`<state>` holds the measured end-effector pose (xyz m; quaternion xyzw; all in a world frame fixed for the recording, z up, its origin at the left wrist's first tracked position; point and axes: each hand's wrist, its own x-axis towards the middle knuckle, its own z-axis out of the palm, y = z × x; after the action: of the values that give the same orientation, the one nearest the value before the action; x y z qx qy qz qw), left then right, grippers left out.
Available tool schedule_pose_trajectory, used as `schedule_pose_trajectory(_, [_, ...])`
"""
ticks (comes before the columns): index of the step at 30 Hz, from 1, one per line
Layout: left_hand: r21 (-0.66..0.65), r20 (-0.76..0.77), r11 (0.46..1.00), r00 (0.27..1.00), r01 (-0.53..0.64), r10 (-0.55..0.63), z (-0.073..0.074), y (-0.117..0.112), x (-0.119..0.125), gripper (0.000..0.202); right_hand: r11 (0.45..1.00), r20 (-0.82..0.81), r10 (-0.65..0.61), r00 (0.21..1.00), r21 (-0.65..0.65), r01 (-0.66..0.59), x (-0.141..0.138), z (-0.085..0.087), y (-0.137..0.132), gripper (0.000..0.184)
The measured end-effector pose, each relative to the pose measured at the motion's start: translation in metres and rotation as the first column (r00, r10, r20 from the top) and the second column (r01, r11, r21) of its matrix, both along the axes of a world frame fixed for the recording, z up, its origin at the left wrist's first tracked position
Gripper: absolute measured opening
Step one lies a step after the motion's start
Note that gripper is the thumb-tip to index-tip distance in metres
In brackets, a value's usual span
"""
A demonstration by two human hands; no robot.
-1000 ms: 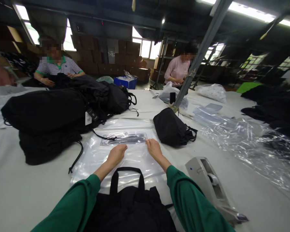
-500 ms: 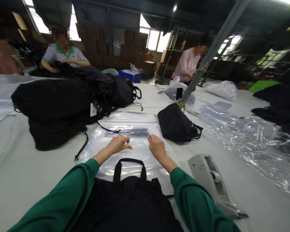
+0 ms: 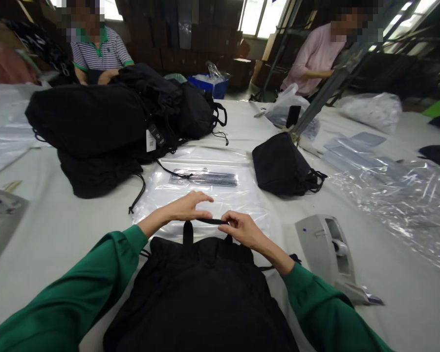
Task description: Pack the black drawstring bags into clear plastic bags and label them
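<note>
Black backpack (image 3: 201,293), bottom centre of frame
Right hand (image 3: 244,230) pinches its top handle (image 3: 209,221); left hand (image 3: 187,207) is spread just beside it.

Busy white tabletop (image 3: 73,215), this one! Up close sits a large, strap-handled black fabric bag (image 3: 201,293); just beyond, flat, printed clear plastic packaging (image 3: 220,200). Left of that, heaped black fabric drawstring bags (image 3: 91,120); right, a smaller black fabric bag (image 3: 278,166), a grey wedge-shaped tape dispenser (image 3: 317,244) nearer in, and, farther right, shiny, crumpled clear plastic sheeting (image 3: 399,195) sprawling wide!
</note>
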<state>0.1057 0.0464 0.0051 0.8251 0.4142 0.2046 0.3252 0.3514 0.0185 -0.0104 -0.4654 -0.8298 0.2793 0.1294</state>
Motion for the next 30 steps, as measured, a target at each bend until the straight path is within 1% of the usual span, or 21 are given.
schedule_pose_trajectory(1, [-0.066, -0.008, 0.996, 0.998, 0.068, -0.069, 0.002, -0.010, -0.001, 0.037, 0.998, -0.057, 0.043, 0.997, -0.040, -0.045, 0.004, 0.005, -0.005, 0.017])
schedule_pose_trajectory(3, [-0.187, -0.013, 0.967, 0.984, 0.173, -0.178, 0.003, -0.031, -0.004, 0.032, 0.986, -0.125, 0.133, 0.983, -0.084, -0.144, 0.013, 0.011, -0.018, 0.014])
schedule_pose_trajectory(5, [-0.272, -0.015, 0.935, 0.970, 0.228, -0.241, 0.000, -0.053, -0.005, 0.033, 0.972, -0.075, 0.224, 0.972, -0.048, -0.228, 0.019, 0.010, -0.031, 0.007])
schedule_pose_trajectory(6, [-0.299, -0.024, 0.924, 0.967, 0.236, -0.255, -0.003, -0.063, -0.004, 0.031, 0.963, -0.026, 0.269, 0.963, -0.018, -0.270, 0.021, 0.008, -0.038, 0.005])
schedule_pose_trajectory(8, [-0.328, -0.066, 0.919, 0.965, 0.220, -0.255, -0.011, -0.079, -0.001, 0.027, 0.934, 0.043, 0.357, 0.933, 0.010, -0.358, 0.021, 0.007, -0.048, 0.011])
schedule_pose_trajectory(10, [-0.330, -0.137, 0.929, 0.965, 0.168, -0.224, -0.021, -0.089, 0.004, 0.025, 0.901, 0.046, 0.434, 0.900, -0.007, -0.434, 0.017, 0.011, -0.053, 0.017])
schedule_pose_trajectory(12, [-0.313, -0.213, 0.942, 0.959, 0.117, -0.190, -0.030, -0.092, 0.011, 0.024, 0.888, 0.028, 0.460, 0.887, -0.027, -0.459, 0.012, 0.017, -0.056, 0.022])
schedule_pose_trajectory(14, [-0.293, -0.282, 0.952, 0.944, 0.086, -0.172, -0.038, -0.092, 0.020, 0.020, 0.901, 0.016, 0.432, 0.902, -0.047, -0.430, 0.005, 0.017, -0.056, 0.020])
schedule_pose_trajectory(15, [-0.284, -0.317, 0.956, 0.934, 0.073, -0.165, -0.041, -0.092, 0.025, 0.017, 0.913, 0.007, 0.402, 0.916, -0.079, -0.400, 0.002, 0.014, -0.055, 0.013])
schedule_pose_trajectory(16, [-0.275, -0.351, 0.960, 0.924, 0.054, -0.153, -0.044, -0.093, 0.030, 0.015, 0.922, -0.001, 0.370, 0.929, -0.121, -0.367, -0.002, 0.009, -0.054, 0.006])
schedule_pose_trajectory(19, [-0.246, -0.435, 0.969, 0.897, -0.034, -0.079, -0.055, -0.098, 0.042, 0.012, 0.921, -0.012, 0.305, 0.952, -0.252, -0.298, -0.014, -0.017, -0.051, 0.015])
schedule_pose_trajectory(21, [-0.223, -0.445, 0.971, 0.895, -0.089, -0.020, -0.062, -0.103, 0.045, 0.015, 0.923, -0.008, 0.282, 0.959, -0.269, -0.274, -0.020, -0.034, -0.051, 0.015])
schedule_pose_trajectory(23, [-0.208, -0.415, 0.971, 0.910, -0.118, 0.021, -0.065, -0.106, 0.043, 0.018, 0.934, -0.009, 0.255, 0.967, -0.257, -0.248, -0.023, -0.043, -0.053, 0.015])
schedule_pose_trajectory(25, [-0.211, -0.362, 0.970, 0.931, -0.123, 0.040, -0.063, -0.107, 0.037, 0.020, 0.947, -0.009, 0.234, 0.972, -0.226, -0.230, -0.020, -0.042, -0.058, 0.012])
schedule_pose_trajectory(27, [-0.216, -0.310, 0.969, 0.949, -0.123, 0.051, -0.055, -0.106, 0.029, 0.026, 0.959, -0.004, 0.218, 0.976, -0.184, -0.215, -0.013, -0.032, -0.063, 0.006])
schedule_pose_trajectory(28, [-0.210, -0.290, 0.970, 0.955, -0.124, 0.059, -0.050, -0.105, 0.025, 0.030, 0.966, -0.005, 0.208, 0.978, -0.155, -0.206, -0.008, -0.025, -0.064, 0.007])
schedule_pose_trajectory(30, [-0.169, -0.270, 0.975, 0.958, -0.142, 0.092, -0.038, -0.100, 0.016, 0.035, 0.985, 0.019, 0.168, 0.986, -0.050, -0.167, 0.001, -0.010, -0.062, 0.018])
